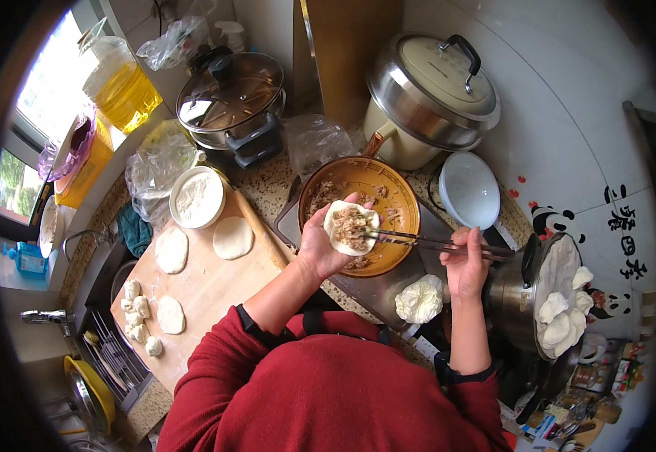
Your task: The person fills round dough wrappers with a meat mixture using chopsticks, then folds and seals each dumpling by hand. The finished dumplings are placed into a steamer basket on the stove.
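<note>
On the palm of my left hand [317, 244] lies a round dough wrapper [333, 230] with a mound of minced filling [351, 225] at its middle. My right hand [467, 263] grips a pair of dark chopsticks [435, 242], whose tips touch the filling. Below both sits a brown pan [407, 195] with a handle, more filling smeared inside it. Rolled dough rounds [233, 238] and several small dough lumps [134, 305] rest on the wooden board [203, 288] to the left. A rolling pin [260, 229] lies along the board's far edge.
A bowl of flour [197, 198] stands by the board. Near my right forearm are a pale crumpled bundle [419, 299] and a steel pot [511, 299] topped with cloth and white dough pieces [562, 322]. Behind stand a lidded pan [232, 93], a large steamer pot [432, 96] and a white bowl [469, 190].
</note>
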The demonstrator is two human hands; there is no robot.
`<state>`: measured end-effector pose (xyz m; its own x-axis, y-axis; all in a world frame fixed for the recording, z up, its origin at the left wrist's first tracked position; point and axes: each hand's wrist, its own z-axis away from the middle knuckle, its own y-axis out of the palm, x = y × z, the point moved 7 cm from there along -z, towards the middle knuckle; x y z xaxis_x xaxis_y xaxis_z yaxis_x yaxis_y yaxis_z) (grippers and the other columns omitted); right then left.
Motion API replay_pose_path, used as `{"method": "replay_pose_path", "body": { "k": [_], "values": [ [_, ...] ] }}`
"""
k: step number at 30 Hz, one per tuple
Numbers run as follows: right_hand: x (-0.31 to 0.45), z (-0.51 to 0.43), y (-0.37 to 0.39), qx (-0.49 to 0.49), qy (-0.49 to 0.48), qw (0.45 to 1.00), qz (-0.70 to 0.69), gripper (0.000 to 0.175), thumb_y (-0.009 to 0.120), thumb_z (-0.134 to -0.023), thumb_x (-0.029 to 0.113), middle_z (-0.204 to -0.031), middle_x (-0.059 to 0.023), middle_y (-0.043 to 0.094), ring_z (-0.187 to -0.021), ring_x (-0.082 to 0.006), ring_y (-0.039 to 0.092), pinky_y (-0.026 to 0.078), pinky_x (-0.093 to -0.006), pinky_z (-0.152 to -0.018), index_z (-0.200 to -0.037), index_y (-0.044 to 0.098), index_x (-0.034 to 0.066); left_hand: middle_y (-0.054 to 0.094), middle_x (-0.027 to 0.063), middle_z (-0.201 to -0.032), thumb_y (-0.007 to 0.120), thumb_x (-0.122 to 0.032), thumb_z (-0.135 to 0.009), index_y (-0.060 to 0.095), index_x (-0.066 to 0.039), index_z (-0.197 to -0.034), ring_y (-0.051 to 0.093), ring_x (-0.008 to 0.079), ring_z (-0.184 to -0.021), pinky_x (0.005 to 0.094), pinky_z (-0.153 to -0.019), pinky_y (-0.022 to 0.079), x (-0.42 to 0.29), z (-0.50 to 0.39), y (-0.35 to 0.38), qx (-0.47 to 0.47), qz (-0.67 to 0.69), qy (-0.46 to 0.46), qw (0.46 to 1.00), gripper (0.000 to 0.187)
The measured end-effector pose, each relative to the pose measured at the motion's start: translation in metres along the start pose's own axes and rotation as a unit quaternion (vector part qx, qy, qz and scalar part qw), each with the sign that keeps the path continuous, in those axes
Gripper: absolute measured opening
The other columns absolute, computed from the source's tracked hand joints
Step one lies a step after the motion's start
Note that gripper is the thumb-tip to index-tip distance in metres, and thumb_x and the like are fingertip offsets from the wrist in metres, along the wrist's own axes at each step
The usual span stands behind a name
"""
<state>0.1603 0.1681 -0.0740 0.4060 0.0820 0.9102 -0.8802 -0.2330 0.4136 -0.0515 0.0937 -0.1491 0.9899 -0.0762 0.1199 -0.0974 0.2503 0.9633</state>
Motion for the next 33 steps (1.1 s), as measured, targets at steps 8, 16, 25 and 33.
{"method": "replay_pose_path", "body": {
  "k": [8, 16, 25, 33],
  "values": [
    [-0.033, 0.009, 0.007, -0.005, 0.018, 1.0, 0.023, 0.031, 0.055, -0.099, 0.027, -0.073, -0.0086, 0.063, -0.058, -0.0182, 0.065, 0.054, -0.0259, -0.052, -0.086, 0.06, -0.0003, 0.056, 0.0164, -0.132, 0.034, -0.036, -0.099, 0.052, -0.011, -0.135, 0.052, 0.0324, -0.122, 0.0495, -0.108, 0.036, 0.005, 0.003, 0.004, -0.038, -0.022, -0.006, 0.999, 0.047],
    [-0.033, 0.007, 0.018, 0.064, 0.03, 0.994, 0.08, 0.03, 0.057, -0.098, 0.025, -0.076, -0.0091, 0.062, -0.061, -0.0176, 0.065, 0.054, -0.0255, -0.056, -0.089, 0.061, -0.0032, 0.057, 0.0167, -0.131, 0.033, -0.035, -0.099, 0.051, -0.011, -0.136, 0.052, 0.0326, -0.121, 0.049, -0.106, 0.038, 0.001, 0.006, -0.004, -0.051, -0.02, -0.002, 0.998, 0.048],
    [-0.019, 0.003, 0.017, 0.029, 0.014, 0.999, 0.034, 0.031, 0.057, -0.098, 0.026, -0.075, -0.0091, 0.062, -0.06, -0.0184, 0.065, 0.054, -0.026, -0.054, -0.088, 0.061, -0.0029, 0.055, 0.0167, -0.131, 0.032, -0.033, -0.1, 0.051, -0.012, -0.136, 0.051, 0.036, -0.122, 0.0605, -0.106, 0.035, -0.001, 0.003, -0.005, 0.0, -0.021, -0.003, 1.0, 0.046],
    [-0.033, 0.001, 0.003, -0.007, 0.031, 0.999, 0.023, 0.031, 0.056, -0.099, 0.028, -0.07, -0.0084, 0.062, -0.057, -0.0184, 0.065, 0.053, -0.0259, -0.05, -0.086, 0.06, -0.0002, 0.055, 0.0181, -0.128, 0.031, -0.038, -0.1, 0.053, -0.01, -0.131, 0.052, 0.038, -0.119, 0.0632, -0.104, 0.037, 0.001, 0.005, -0.008, -0.036, -0.007, 0.0, 0.999, 0.047]
  ]
}}
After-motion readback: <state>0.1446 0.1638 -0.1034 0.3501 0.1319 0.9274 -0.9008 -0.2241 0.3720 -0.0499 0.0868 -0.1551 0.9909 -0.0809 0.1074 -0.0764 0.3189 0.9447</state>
